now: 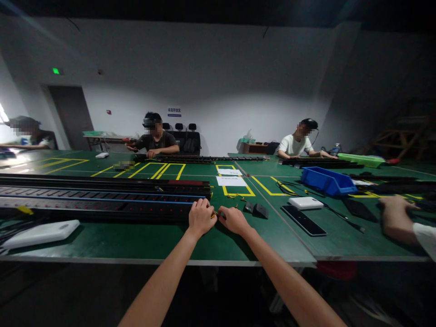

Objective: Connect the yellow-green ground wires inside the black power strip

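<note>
My left hand (202, 217) is closed at the right end of a long black rail (177, 210), its fingers bent over the rail's tip. A short yellow wire (214, 215) shows between my two hands. My right hand (234, 220) faces the left one, its thumb and forefinger pinched on the wire's other side. The fingertips partly hide the wire. The rail lies flat, with rows of small red marks and a blue line along it. Small black end pieces (260, 210) lie just right of my right hand.
A phone (303, 220), a white power bank (305, 203) and a blue bin (327, 180) are to the right. Another white power bank (44, 234) lies at left. A co-worker's arm (397, 218) rests at far right. Other people sit across the green table (272, 240).
</note>
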The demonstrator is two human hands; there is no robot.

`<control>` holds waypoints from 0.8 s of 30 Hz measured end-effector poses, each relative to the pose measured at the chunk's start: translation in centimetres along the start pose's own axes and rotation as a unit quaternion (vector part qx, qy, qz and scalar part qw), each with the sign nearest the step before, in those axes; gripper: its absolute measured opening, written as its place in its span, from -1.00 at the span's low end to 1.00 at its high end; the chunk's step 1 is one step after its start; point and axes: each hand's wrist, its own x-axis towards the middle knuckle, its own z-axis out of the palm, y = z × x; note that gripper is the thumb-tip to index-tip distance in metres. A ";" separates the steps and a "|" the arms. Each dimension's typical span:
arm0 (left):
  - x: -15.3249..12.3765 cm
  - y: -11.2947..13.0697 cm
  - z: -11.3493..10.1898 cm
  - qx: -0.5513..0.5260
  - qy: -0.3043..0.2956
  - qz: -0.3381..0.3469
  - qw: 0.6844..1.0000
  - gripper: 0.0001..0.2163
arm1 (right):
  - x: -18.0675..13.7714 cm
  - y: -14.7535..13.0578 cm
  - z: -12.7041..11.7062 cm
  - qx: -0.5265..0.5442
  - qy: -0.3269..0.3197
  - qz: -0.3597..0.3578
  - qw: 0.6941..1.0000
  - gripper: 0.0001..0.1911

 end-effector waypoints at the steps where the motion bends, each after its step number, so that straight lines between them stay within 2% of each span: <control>1: 0.0 0.0 0.0 0.000 0.000 -0.001 1.000 -0.90 | 0.0 0.0 0.0 0.000 0.000 -0.001 1.000 -0.78; 24: -0.1 -0.1 0.2 -0.011 0.002 -0.010 1.000 -0.91 | 0.2 0.0 0.5 0.013 0.011 -0.002 1.000 -0.82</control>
